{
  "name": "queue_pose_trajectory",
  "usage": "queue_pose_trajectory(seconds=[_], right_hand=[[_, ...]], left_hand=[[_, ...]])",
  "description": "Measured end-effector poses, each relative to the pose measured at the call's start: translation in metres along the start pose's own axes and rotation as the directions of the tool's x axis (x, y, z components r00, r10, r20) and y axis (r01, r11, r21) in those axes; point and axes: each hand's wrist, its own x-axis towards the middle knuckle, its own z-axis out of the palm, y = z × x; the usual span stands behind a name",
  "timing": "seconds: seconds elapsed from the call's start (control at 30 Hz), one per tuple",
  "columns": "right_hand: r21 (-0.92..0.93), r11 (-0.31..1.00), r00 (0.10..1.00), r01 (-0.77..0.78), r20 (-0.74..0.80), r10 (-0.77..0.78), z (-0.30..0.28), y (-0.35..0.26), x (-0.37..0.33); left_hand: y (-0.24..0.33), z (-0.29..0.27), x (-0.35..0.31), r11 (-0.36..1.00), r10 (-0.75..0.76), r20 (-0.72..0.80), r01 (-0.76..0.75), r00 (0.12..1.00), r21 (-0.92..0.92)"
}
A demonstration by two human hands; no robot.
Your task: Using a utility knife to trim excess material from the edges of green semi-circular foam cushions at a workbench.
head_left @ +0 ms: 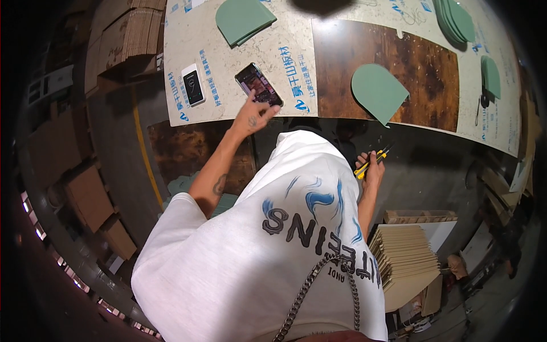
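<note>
My left hand (254, 118) reaches over the near edge of the worktable, its fingers apart and touching the lower part of a smartphone (263, 85). The phone lies face up with its screen lit, and the hand does not grip it. Beside my body, below the table edge, my right hand (373, 169) is closed round a yellow and black utility knife (361, 171). Its dark tip points up and away to the right. Ahead of that hand, a green teardrop-shaped sheet (377, 91) lies on a brown wood-grain board (424, 74), one corner jutting past the board's near edge.
A white device with a dark screen (192, 84) sits left of the phone. Stacked green pieces (242, 23) lie behind it, with more green pieces (456, 23) at the far right. Cardboard stacks (132, 40) stand at left; folded cartons (404, 265) stand behind my right side.
</note>
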Motion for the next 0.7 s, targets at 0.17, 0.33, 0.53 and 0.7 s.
queue_pose_trajectory(seconds=[0.17,0.33,0.53,0.7], right_hand=[[0.004,1.0,1.0,-0.004,0.003,0.004,-0.003,0.0,0.001],[-0.003,1.0,1.0,0.014,0.019,-0.014,-0.003,0.003,0.001],[-0.015,1.0,0.999,0.015,0.028,-0.015,-0.003,0.002,-0.002],[-0.009,1.0,1.0,0.009,0.016,-0.009,-0.004,0.005,-0.005]], left_hand=[[-0.008,-0.018,0.004,0.999,0.036,-0.214,-0.035,0.976,0.007],[0.012,-0.014,0.002,0.999,0.032,0.089,-0.035,0.996,0.04],[-0.023,-0.025,0.013,0.997,-0.028,-0.14,0.038,0.99,0.07],[-0.015,-0.019,0.003,0.998,0.044,0.115,-0.05,0.992,0.049]])
